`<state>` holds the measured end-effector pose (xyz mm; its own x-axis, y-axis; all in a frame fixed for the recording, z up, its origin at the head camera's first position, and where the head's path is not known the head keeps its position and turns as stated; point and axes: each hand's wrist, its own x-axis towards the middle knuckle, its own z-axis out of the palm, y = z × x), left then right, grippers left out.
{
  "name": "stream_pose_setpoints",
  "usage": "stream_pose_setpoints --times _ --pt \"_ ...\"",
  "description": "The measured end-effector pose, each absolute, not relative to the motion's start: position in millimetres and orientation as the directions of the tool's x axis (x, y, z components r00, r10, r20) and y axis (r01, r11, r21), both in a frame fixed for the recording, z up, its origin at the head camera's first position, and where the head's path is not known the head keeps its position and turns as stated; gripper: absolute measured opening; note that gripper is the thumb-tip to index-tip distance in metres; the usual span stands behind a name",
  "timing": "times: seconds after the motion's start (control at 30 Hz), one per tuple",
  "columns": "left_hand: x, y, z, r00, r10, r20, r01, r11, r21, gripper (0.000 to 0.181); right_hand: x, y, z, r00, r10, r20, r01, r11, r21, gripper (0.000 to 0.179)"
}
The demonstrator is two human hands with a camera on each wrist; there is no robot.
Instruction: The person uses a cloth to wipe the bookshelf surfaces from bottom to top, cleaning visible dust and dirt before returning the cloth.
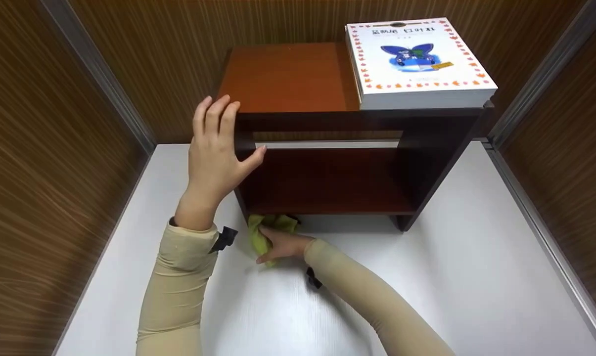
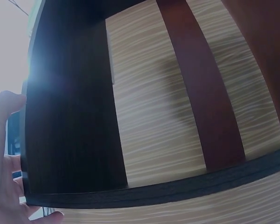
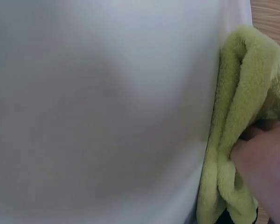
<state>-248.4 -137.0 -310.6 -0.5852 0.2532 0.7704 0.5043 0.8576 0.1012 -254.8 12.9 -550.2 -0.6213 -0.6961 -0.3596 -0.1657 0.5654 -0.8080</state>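
Note:
A small dark brown wooden shelf [image 1: 327, 180] stands in the head view. My left hand [image 1: 213, 153] holds its upper left front corner, fingers over the outer side and thumb at the front; in the left wrist view the thumb and fingers lie along the shelf's edge. Low down, my right hand [image 1: 283, 244] grips a yellow-green cloth [image 1: 258, 237] at the foot of the left side panel. Close up, the fluffy folded cloth [image 3: 233, 107] bunches around the fingers, which are partly hidden in it.
A stack of white picture books [image 1: 426, 62] with a butterfly cover lies on the right half of the shelf top. White tabletop [image 1: 481, 277] surrounds the shelf. Wood-grain panels [image 1: 45, 148] enclose it at the left, back and right.

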Motion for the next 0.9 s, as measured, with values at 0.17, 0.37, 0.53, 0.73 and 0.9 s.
stream_pose_setpoints --times 0.17,0.37,0.53,0.73,0.9 --pt "-249 -135 -310 -0.576 0.249 0.779 0.523 0.844 0.117 0.07 -255 8 -551 -0.647 -0.693 -0.318 -0.186 0.548 -0.815 0.099" --pt "-249 -133 -312 -0.571 0.228 0.788 0.546 0.823 0.157 0.069 -266 1 -555 -0.711 -0.622 -0.329 -0.121 0.568 -0.814 0.098" --pt "-249 -132 -313 -0.572 0.234 0.786 0.546 0.824 0.152 0.069 -279 -1 -558 -0.749 -0.569 -0.338 -0.082 0.586 -0.806 0.1" --pt "-249 -135 -313 -0.57 0.236 0.787 0.544 0.826 0.147 0.07 -292 2 -557 -0.741 -0.592 -0.316 -0.066 0.533 -0.844 0.1" --pt "-250 -138 -312 -0.579 0.245 0.778 0.531 0.837 0.131 0.072 -295 4 -555 -0.698 -0.632 -0.338 -0.108 0.559 -0.822 0.101"
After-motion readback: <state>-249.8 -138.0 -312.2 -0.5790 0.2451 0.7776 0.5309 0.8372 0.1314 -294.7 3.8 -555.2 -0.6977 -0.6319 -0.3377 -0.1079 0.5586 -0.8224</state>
